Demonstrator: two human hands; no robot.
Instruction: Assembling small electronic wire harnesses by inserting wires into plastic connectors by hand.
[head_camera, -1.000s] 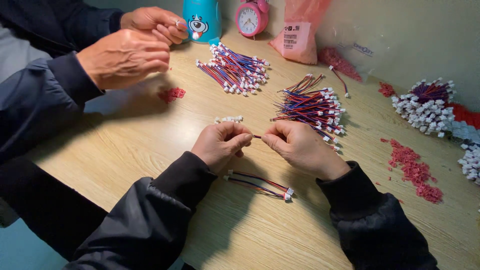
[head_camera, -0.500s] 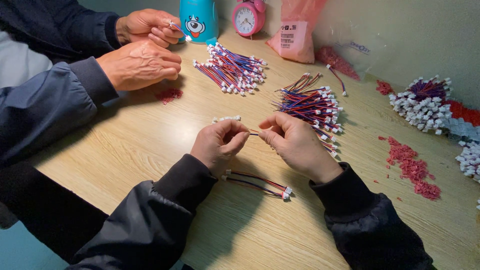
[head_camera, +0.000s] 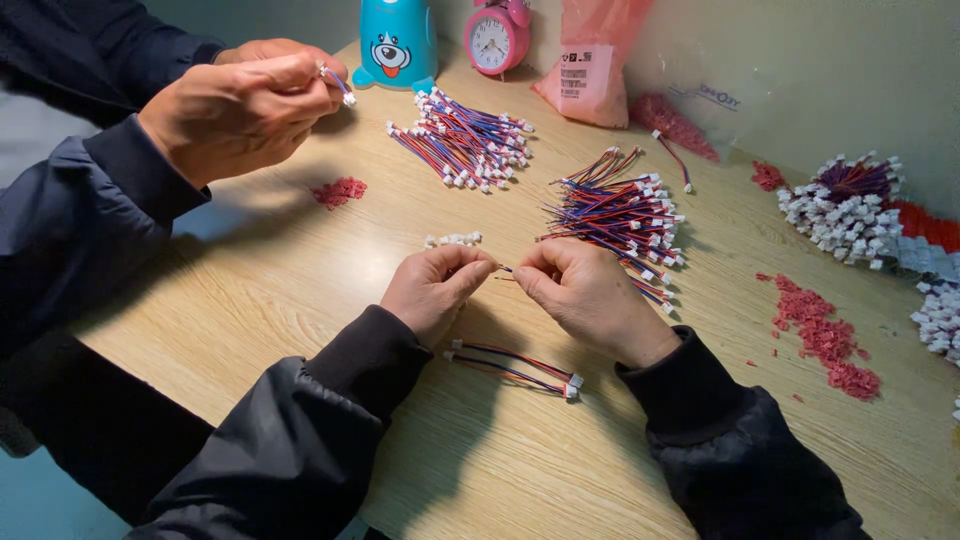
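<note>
- We see a pale wooden bench (head_camera: 280, 290).
- On it we find wire bundles (head_camera: 465, 135) (head_camera: 615, 210), finished wires (head_camera: 515, 365), white connectors (head_camera: 845, 210), red crumbs (head_camera: 825, 335), a clock (head_camera: 497, 38), a teal container (head_camera: 398, 45) and a pink bag (head_camera: 590, 65).

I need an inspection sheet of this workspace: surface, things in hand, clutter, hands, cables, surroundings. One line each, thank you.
Surface: light wooden table, scattered with parts.
Things in hand: one thin wire lead pinched between both hands.
Clutter: red scraps at right, small red pile, white connectors.
Hands: left hand and right hand both closed on the lead; a co-worker's hands hold another lead.
Cables: finished pair near the wrists; two bundles beyond.
Surroundings: blue container, pink clock, pink bag, connector heap.
</note>
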